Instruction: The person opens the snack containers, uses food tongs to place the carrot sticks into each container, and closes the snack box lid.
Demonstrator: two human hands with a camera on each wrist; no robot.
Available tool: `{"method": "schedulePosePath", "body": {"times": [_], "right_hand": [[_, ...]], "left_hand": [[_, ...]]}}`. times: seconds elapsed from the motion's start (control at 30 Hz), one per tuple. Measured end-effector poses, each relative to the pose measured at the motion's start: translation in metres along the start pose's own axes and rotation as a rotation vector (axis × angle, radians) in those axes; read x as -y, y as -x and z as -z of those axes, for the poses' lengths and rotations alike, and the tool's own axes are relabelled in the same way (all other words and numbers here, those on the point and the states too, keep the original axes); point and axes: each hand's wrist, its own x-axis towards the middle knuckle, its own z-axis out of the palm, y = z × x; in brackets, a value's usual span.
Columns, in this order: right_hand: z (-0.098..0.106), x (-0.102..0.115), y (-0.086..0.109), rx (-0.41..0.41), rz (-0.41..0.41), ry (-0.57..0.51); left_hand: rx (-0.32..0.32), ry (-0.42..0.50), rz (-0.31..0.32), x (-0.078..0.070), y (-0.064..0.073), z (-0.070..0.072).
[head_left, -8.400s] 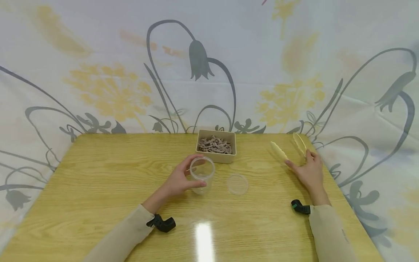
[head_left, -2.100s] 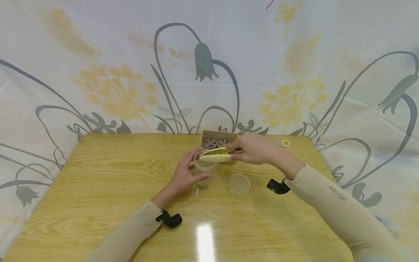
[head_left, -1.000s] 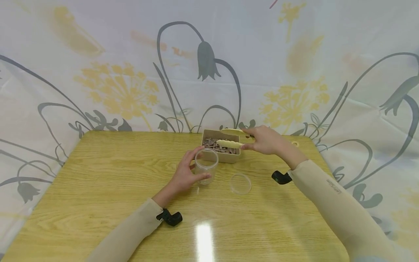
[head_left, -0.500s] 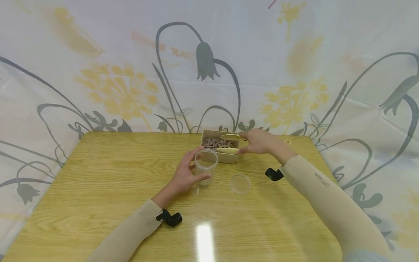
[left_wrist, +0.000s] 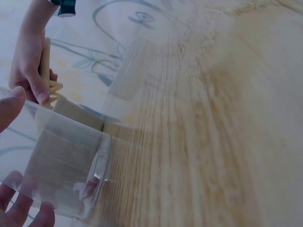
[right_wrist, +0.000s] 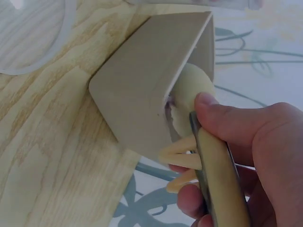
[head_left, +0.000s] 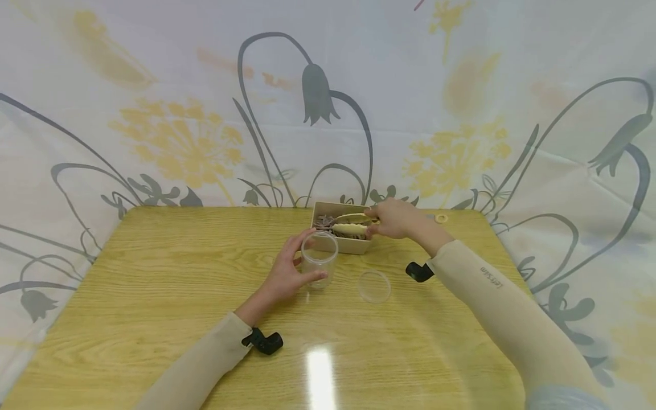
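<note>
My left hand (head_left: 283, 277) grips a clear plastic jar (head_left: 322, 272) around its side, and the jar stands upright and open-topped on the table. In the left wrist view a small greyish-purple piece (left_wrist: 86, 188) lies at the jar's bottom. My right hand (head_left: 393, 219) holds cream-yellow tongs (head_left: 350, 230), whose scalloped ends reach down into a beige rectangular box (head_left: 352, 246) behind the jar. Several thin, brownish-purple dried-looking pieces (head_left: 324, 222) fill part of that box. Whether the tongs pinch any piece is hard to tell. The right wrist view shows the box wall (right_wrist: 135, 80) hiding most of its contents.
A clear round lid (head_left: 373, 286) lies flat on the wooden table (head_left: 179, 273), right of the jar. Behind the right wrist, the ring end of the tongs (head_left: 441, 218) shows. A flower-printed cloth (head_left: 179, 85) rises behind the table's back edge.
Picked up from the table's right side, the tongs were over the jar about two seconds ago. They have since returned to the box, lowered into it and narrowed. The left hand stays on the jar.
</note>
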Motion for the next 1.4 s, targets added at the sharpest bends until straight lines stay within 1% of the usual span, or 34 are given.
{"method": "schedulePosePath", "body": {"times": [0.3, 0.47, 0.6, 0.67, 0.8, 0.97, 1.07, 1.13, 1.2, 1.4], "right_hand": [[-0.006, -0.003, 0.002, -0.077, 0.005, -0.001], [-0.007, -0.006, 0.004, -0.104, -0.021, 0.012], [-0.004, -0.007, 0.005, -0.087, -0.041, 0.028], [-0.001, -0.007, 0.005, -0.068, -0.051, 0.019], [0.004, -0.005, 0.005, -0.007, -0.064, -0.003], [0.011, 0.001, 0.001, 0.08, -0.069, 0.021], [0.013, 0.006, -0.004, 0.105, -0.076, 0.021], [0.013, 0.007, -0.007, 0.104, -0.076, 0.017], [0.011, 0.005, -0.01, 0.082, -0.07, 0.01], [0.005, -0.001, -0.011, 0.034, -0.004, -0.018]], "left_hand": [[0.007, -0.003, 0.0, -0.002, 0.001, 0.001], [0.003, -0.018, -0.012, -0.001, 0.001, 0.001], [0.001, -0.022, -0.015, 0.0, 0.0, 0.001], [0.001, -0.018, -0.017, 0.001, 0.001, 0.001], [0.0, -0.008, -0.022, 0.002, 0.001, 0.001], [0.001, -0.003, -0.031, 0.002, 0.0, 0.001], [0.007, 0.005, -0.029, 0.003, 0.0, 0.001], [0.01, 0.009, -0.026, 0.005, 0.0, 0.001], [0.012, 0.013, -0.019, 0.007, 0.0, 0.001], [0.01, 0.015, -0.02, 0.008, -0.001, 0.001]]}}
